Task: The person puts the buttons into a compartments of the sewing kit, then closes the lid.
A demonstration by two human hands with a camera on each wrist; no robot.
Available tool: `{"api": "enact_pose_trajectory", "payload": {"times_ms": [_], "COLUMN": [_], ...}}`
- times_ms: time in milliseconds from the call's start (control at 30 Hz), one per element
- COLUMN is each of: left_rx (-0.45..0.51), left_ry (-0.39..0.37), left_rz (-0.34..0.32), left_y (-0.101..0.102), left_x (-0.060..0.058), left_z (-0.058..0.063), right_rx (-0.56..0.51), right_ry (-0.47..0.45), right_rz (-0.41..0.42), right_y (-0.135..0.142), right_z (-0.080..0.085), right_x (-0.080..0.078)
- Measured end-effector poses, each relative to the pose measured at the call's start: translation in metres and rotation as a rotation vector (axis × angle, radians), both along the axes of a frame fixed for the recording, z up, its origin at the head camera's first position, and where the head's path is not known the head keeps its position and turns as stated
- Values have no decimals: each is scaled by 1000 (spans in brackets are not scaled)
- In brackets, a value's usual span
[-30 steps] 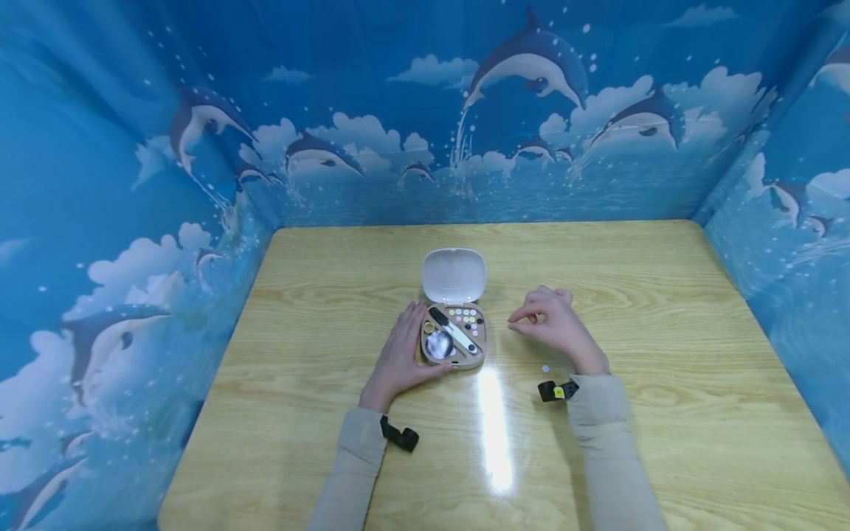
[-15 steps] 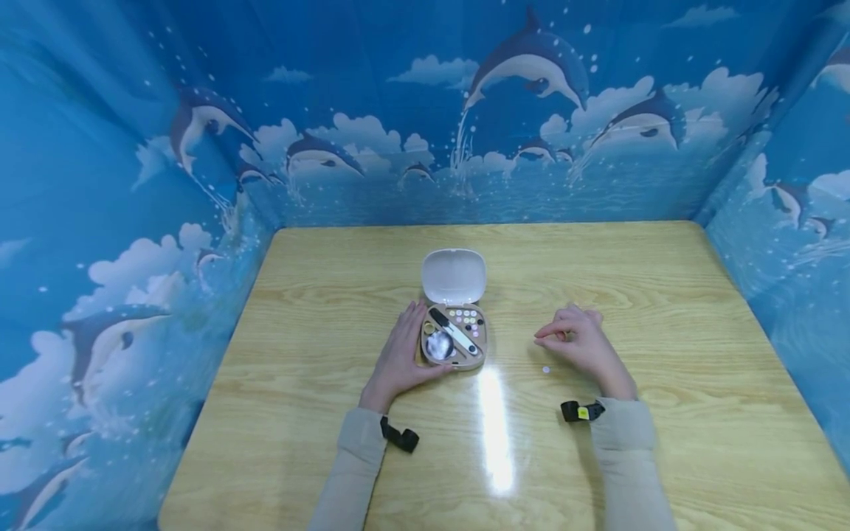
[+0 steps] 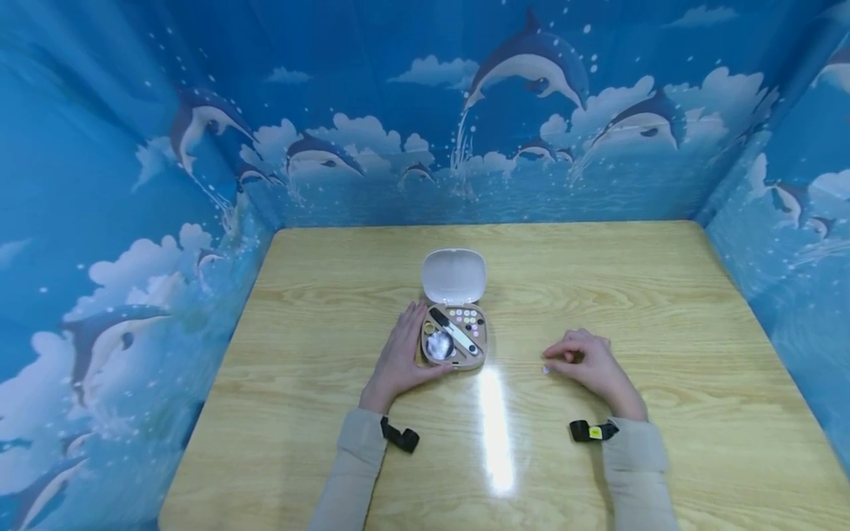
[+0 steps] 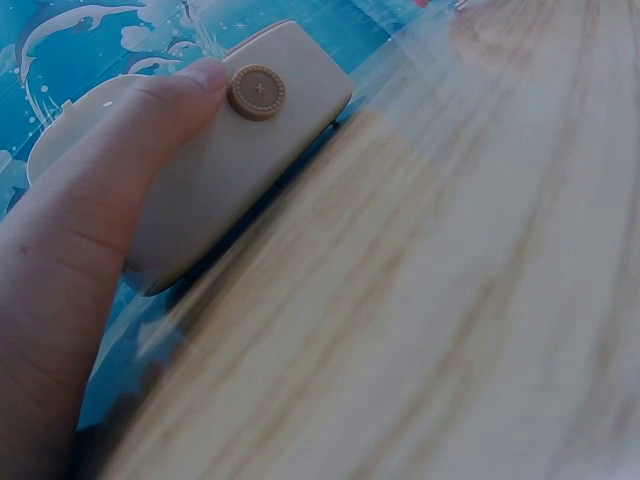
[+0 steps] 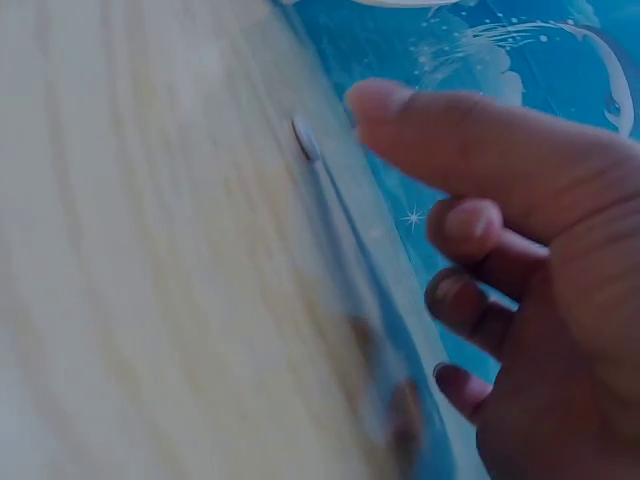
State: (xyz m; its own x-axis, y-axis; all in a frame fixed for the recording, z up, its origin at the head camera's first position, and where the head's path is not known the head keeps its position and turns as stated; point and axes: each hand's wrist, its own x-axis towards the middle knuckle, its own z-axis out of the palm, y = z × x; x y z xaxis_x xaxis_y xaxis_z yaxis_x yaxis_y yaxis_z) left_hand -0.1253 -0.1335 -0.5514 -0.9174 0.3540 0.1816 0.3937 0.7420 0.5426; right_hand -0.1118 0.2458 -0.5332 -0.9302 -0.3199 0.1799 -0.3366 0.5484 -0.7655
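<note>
A small sewing case (image 3: 482, 346) lies open on the table, its white lid (image 3: 454, 276) tipped back. My left hand (image 3: 401, 356) holds it at the near left corner, fingers along the left side and thumb across the front. In the left wrist view the thumb reaches the round button-shaped clasp (image 4: 257, 92). A small pale disc, like a button (image 3: 546, 370), lies on the table to the right. My right hand (image 3: 587, 366) is low beside it, thumb and index fingertips right at the disc. In the right wrist view, the disc (image 5: 304, 138) stays apart from the thumb, other fingers loosely curled.
Inside the case sit several small coloured buttons (image 3: 467, 314), a white-and-black slim tool (image 3: 458, 335), a round shiny piece (image 3: 439, 344) and a small gold-coloured piece (image 3: 429, 327). A blue dolphin curtain (image 3: 425, 110) surrounds the wooden table (image 3: 319, 295).
My right hand has moved away from the case, rightward and toward me, down to the pale disc. My left hand and the case have stayed in place.
</note>
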Motion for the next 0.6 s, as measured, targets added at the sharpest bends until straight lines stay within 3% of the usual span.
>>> {"api": "enact_pose_trajectory", "payload": {"times_ms": [200,600], "left_rx": [6,7], "left_ry": [1,2], "left_rz": [-2,-4], "left_y": [0,-1], "left_x": [1,1], "left_z": [0,1], "right_rx": [-26,-96], "right_ry": [17,146], "right_rz": [10,2], "right_y": [4,3], "right_z": [-10,-24], "right_x": [3,4]}}
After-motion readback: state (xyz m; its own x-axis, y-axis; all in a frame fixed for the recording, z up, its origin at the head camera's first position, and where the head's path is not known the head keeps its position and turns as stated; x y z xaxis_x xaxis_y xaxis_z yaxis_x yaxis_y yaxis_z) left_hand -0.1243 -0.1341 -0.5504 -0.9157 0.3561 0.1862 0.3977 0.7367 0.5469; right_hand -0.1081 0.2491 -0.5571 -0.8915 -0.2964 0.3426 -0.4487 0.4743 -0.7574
